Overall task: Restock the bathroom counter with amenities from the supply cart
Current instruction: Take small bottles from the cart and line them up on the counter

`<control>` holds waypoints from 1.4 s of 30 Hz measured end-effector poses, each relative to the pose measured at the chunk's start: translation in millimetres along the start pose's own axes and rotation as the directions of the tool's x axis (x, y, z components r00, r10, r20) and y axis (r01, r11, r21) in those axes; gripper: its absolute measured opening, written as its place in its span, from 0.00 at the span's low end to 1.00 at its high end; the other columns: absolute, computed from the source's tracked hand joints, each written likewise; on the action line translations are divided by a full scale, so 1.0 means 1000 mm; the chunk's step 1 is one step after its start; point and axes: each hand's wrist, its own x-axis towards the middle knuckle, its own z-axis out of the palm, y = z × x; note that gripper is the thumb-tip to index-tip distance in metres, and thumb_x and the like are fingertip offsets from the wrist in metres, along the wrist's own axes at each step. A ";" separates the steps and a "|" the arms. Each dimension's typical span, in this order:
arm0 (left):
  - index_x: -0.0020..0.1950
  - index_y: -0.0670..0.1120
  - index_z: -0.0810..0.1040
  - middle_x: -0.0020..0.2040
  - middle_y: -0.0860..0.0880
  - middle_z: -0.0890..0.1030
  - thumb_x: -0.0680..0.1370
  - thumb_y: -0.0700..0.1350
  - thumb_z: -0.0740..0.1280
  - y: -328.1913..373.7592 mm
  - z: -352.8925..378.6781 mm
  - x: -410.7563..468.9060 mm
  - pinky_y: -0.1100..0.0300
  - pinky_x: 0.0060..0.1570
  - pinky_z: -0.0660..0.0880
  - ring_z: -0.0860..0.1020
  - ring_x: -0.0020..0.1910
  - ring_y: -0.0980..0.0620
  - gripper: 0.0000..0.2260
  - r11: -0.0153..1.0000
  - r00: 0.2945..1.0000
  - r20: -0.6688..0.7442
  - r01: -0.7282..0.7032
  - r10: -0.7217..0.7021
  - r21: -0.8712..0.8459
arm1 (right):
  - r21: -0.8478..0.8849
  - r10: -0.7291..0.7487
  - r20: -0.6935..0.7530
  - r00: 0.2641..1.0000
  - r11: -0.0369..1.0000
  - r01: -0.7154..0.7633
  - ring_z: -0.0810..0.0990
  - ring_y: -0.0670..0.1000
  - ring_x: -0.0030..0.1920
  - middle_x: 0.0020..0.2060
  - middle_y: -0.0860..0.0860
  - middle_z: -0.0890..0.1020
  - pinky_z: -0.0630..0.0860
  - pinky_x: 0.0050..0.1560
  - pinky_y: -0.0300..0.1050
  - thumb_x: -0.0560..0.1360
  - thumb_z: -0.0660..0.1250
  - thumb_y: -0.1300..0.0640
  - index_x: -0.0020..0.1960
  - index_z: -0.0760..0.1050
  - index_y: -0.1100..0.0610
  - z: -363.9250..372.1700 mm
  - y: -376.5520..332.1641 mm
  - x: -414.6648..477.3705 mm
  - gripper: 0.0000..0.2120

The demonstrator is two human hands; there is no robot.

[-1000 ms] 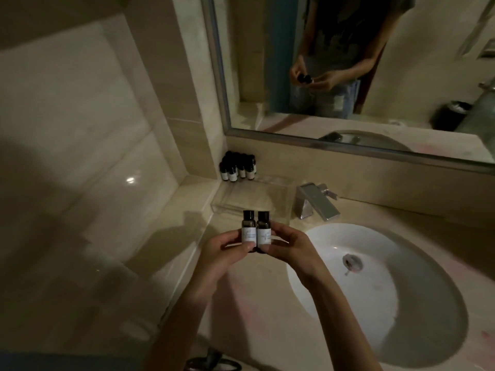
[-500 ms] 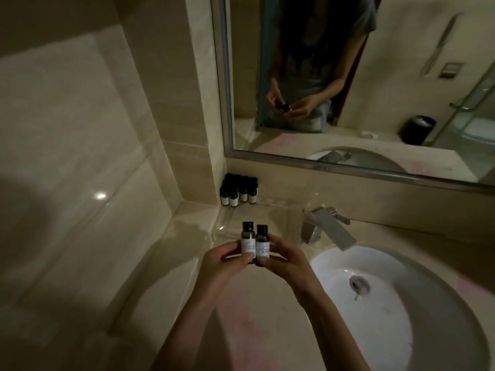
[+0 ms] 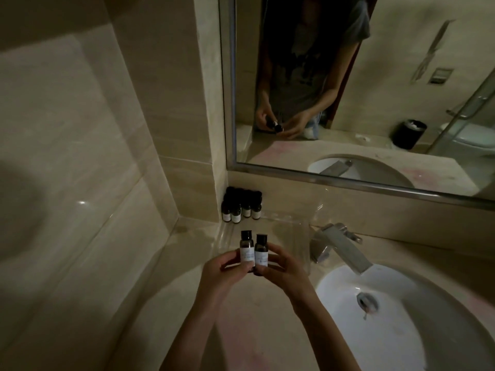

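Note:
Two small dark amenity bottles with black caps and white labels stand upright side by side in my hands, above the beige counter (image 3: 187,263). My left hand (image 3: 222,271) grips the left bottle (image 3: 247,249); my right hand (image 3: 284,271) grips the right bottle (image 3: 261,251). Just beyond them lies a clear plastic tray (image 3: 289,231). Several matching bottles (image 3: 241,207) are grouped in the back corner at the tray's far left end, against the wall.
A chrome faucet (image 3: 340,245) juts over the white sink basin (image 3: 388,330) on the right. A wide mirror (image 3: 375,89) runs above the backsplash and reflects a person holding the bottles. A tiled wall closes the left side.
The view has tilted up slightly, showing more mirror. Both hands still hold the two bottles together, now a little closer to the tray.

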 end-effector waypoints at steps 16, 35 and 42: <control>0.52 0.48 0.83 0.42 0.52 0.85 0.73 0.38 0.73 -0.019 -0.005 0.007 0.72 0.40 0.74 0.83 0.43 0.59 0.10 0.998 0.996 -0.084 0.018 -0.023 -0.061 | -0.164 0.027 -0.081 0.996 0.986 -0.040 0.84 0.47 0.46 0.44 0.47 0.86 0.78 0.52 0.45 0.69 0.75 0.63 0.53 0.79 0.53 -0.001 0.035 0.102 0.14; 0.52 0.48 0.82 0.42 0.53 0.85 0.72 0.35 0.72 -0.036 -0.019 0.016 0.68 0.44 0.76 0.83 0.44 0.57 0.11 0.997 0.996 -0.091 -0.006 -0.001 -0.072 | -0.499 -0.242 -0.250 0.937 0.862 0.090 0.80 0.45 0.48 0.46 0.45 0.81 0.78 0.50 0.44 0.70 0.75 0.60 0.50 0.75 0.51 0.024 0.078 0.160 0.13; 0.56 0.45 0.82 0.47 0.49 0.85 0.69 0.43 0.75 -0.043 -0.019 0.020 0.63 0.48 0.78 0.84 0.47 0.54 0.15 0.999 0.993 -0.120 -0.021 0.017 -0.033 | -0.512 -0.242 -0.344 0.907 0.858 0.035 0.81 0.48 0.50 0.49 0.49 0.83 0.78 0.52 0.47 0.73 0.73 0.56 0.55 0.77 0.54 0.030 0.077 0.174 0.12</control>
